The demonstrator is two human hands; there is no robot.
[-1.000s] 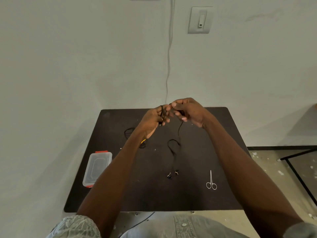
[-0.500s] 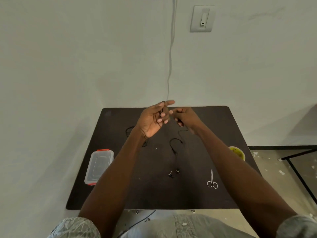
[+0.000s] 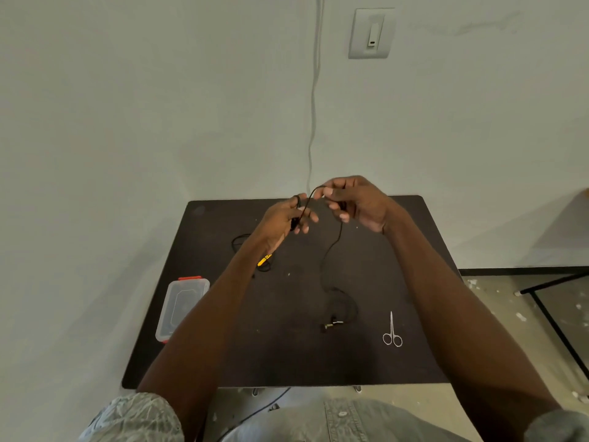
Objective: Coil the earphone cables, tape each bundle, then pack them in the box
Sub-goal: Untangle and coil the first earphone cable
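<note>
Dark matte table [image 3: 366, 362] set against a pale plain wall, seen from above. Nearest, below the right hand: thin steel scissors [image 3: 392, 333], then two small earbuds [image 3: 331, 325] lying at the loose end of a black earphone cable [image 3: 331, 250]. Left of the left forearm, a clear plastic box [image 3: 181, 309] with red clips, lid on. Under the left wrist, a second black cable [image 3: 239, 242] with a yellow tag. Farther up, both hands raised close together: left hand [image 3: 287, 218] with loops wound round its fingers, right hand [image 3: 357, 202] pinching and feeding the thin, limp strand. Best done by keeping light, even tension, laying turns side by side, and lifting slack gently so the earbuds do not snag.
</note>
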